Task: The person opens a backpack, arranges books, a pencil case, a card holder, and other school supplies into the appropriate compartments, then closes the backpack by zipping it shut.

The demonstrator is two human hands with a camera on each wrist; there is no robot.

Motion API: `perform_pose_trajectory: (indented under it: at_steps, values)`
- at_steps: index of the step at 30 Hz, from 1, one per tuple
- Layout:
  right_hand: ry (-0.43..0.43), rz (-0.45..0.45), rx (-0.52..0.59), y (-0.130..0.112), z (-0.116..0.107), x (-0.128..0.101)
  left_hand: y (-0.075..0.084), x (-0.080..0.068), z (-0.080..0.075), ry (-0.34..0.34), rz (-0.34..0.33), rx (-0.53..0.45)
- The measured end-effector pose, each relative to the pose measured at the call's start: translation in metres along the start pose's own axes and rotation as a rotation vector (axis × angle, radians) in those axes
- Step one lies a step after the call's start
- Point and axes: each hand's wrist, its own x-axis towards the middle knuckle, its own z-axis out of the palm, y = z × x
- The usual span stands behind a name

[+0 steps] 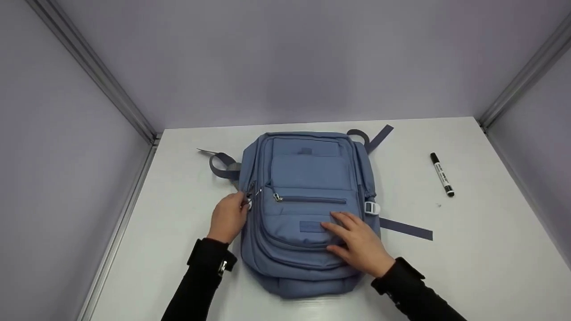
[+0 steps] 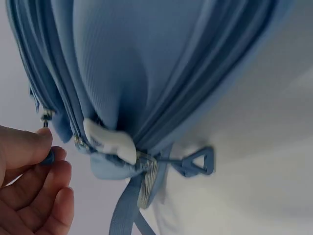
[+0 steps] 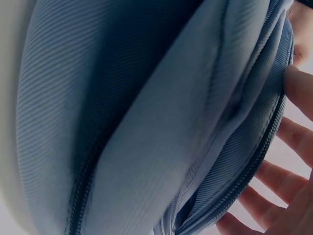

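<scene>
Black sleeves reach in from the near edge to a blue backpack (image 1: 308, 196) lying flat on the white surface (image 1: 468, 249).

Left hand (image 1: 228, 217) sits at the pack's left side, thumb and fingers pinching a zipper pull (image 2: 47, 157) beside a white buckle (image 2: 110, 140). Right hand (image 1: 359, 243) lies flat on the lower front pocket, fingers spread and straight, pressing the fabric. Grey straps trail out on both sides of the pack. Well apart to the right lies a black marker (image 1: 442, 174).
</scene>
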Motion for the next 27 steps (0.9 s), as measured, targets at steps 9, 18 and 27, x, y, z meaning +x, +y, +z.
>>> perform_pose_trajectory:
  at_steps: [9, 18, 27]
  values:
    - [-0.001, 0.011, 0.01, -0.002, 0.002, 0.001, 0.023, -0.036, -0.006, 0.024, -0.011, -0.011]
    - [0.015, 0.03, -0.007, -0.002, 0.003, -0.001, 0.049, -0.077, -0.014, 0.038, 0.011, 0.01]
    - [0.029, 0.0, -0.006, 0.001, 0.007, -0.001, 0.091, -0.099, -0.01, 0.028, -0.053, -0.009]
